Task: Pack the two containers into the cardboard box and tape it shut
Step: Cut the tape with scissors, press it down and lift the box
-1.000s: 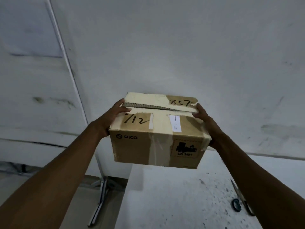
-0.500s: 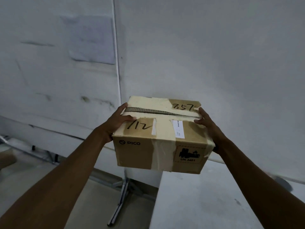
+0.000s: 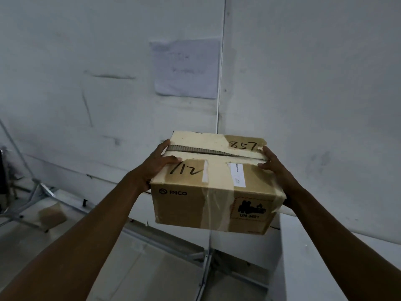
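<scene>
Both forearms bare, no sleeves; hands (image 3: pixel 155 168) ungloved, without jewellery.

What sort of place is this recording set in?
Probably a bare workroom or storeroom: scuffed white walls with a taped-up paper sheet, a metal stand on the floor, and a white table beside the held cardboard box.

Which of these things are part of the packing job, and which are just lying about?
Job: box, held up by the left hand and right hand.
Lying about: paper sheet on the wall, small block on the floor, table.
</scene>
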